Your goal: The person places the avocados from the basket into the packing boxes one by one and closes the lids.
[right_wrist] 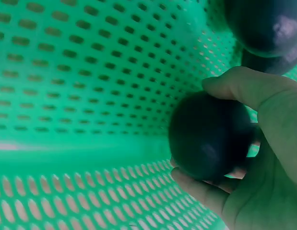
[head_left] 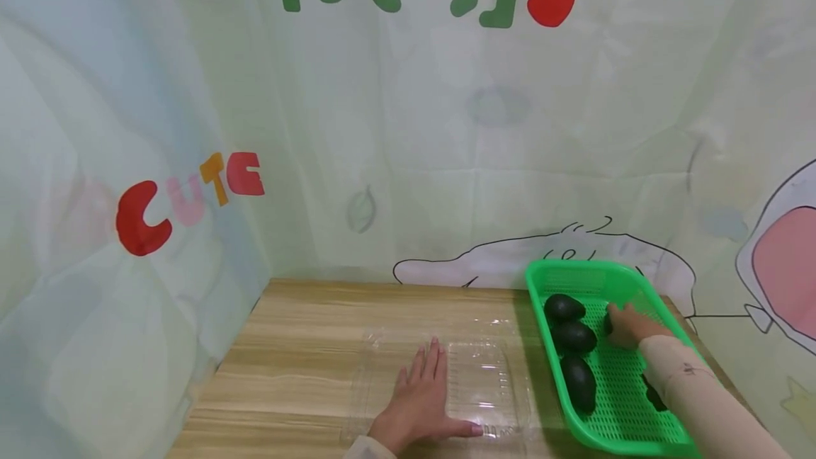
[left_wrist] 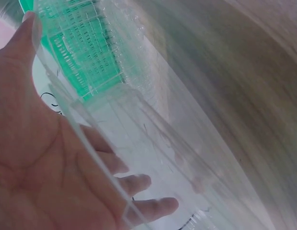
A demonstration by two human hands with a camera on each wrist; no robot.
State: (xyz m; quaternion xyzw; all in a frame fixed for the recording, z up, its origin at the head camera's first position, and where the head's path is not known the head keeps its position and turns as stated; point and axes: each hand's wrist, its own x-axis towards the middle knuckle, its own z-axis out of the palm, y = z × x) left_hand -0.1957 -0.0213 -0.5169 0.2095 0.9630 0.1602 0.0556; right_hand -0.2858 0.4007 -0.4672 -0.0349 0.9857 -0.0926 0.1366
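In the head view my left hand (head_left: 417, 399) lies with its fingers stretched out over a clear plastic clamshell container (head_left: 487, 381) on the table. The left wrist view shows the container's transparent wall (left_wrist: 153, 129) close against this hand, with the thumb at its edge. My right hand (head_left: 634, 328) reaches into a green perforated basket (head_left: 637, 447). Its thumb and fingers grip a dark, smooth avocado (right_wrist: 208, 136) down in the basket. In the head view that avocado is mostly hidden behind the hand.
Three dark avocados, the middle one (head_left: 575, 337) among them, line the basket's left side. Another dark avocado (head_left: 654, 395) is partly covered by the right forearm. The wood-grain table (head_left: 287, 346) ends at a printed cloth backdrop (head_left: 408, 161) behind and on the left.
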